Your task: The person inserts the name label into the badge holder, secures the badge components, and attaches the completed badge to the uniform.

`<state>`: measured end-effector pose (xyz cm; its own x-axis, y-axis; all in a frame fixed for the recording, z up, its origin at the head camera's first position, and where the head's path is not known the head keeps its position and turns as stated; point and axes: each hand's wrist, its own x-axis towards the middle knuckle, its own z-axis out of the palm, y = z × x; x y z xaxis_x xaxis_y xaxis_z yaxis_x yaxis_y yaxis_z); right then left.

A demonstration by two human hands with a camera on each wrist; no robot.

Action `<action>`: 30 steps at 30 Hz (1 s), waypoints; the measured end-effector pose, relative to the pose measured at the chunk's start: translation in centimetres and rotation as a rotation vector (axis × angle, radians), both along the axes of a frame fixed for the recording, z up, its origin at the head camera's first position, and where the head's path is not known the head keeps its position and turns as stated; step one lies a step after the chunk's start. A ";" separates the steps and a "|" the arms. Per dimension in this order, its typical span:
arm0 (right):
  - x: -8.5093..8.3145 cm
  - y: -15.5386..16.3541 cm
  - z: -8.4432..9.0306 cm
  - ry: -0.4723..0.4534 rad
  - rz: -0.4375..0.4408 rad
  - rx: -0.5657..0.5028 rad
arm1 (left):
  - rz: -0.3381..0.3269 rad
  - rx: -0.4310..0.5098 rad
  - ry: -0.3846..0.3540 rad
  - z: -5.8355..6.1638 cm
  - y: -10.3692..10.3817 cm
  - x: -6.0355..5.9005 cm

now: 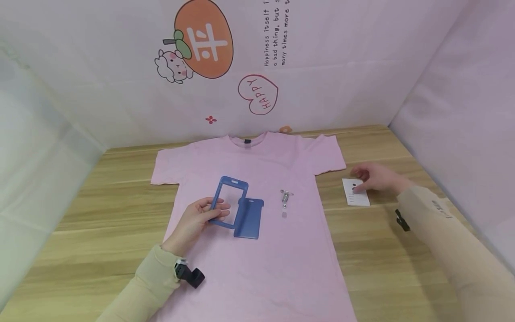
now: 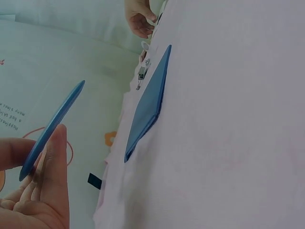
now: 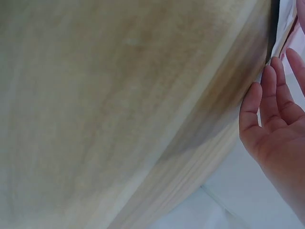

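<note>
My left hand pinches the blue frame of a badge holder by its lower left edge, thumb on one face and fingers behind. In the left wrist view the frame appears edge-on, raised off the shirt. The holder's blue back panel lies on a pink T-shirt, partly overlapped by the frame. On the table to the right is a white printed card. My right hand is over its right side, thumb at the card and fingers loosely bent, as the right wrist view also shows.
A clear strap clip with a metal pin lies on the shirt, right of the back panel. The shirt is spread flat on a wooden table. A printed cloth backdrop rises behind the table, with pale cloth on both sides.
</note>
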<state>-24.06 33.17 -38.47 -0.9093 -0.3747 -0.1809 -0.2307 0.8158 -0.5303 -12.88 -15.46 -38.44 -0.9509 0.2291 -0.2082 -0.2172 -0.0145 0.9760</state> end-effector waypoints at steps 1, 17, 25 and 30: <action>0.0 -0.1 0.0 -0.003 0.002 -0.008 | 0.002 0.001 -0.001 0.0 0.0 0.0; -0.1 -0.4 -0.6 -0.007 0.016 0.002 | 0.006 -0.006 -0.002 -0.5 0.1 0.3; 0.0 -0.4 -0.7 0.003 0.015 0.013 | -0.013 -0.010 -0.005 -0.5 0.2 0.1; 0.0 -0.4 -0.7 0.023 0.019 0.019 | -0.029 -0.006 0.000 -0.4 0.4 0.1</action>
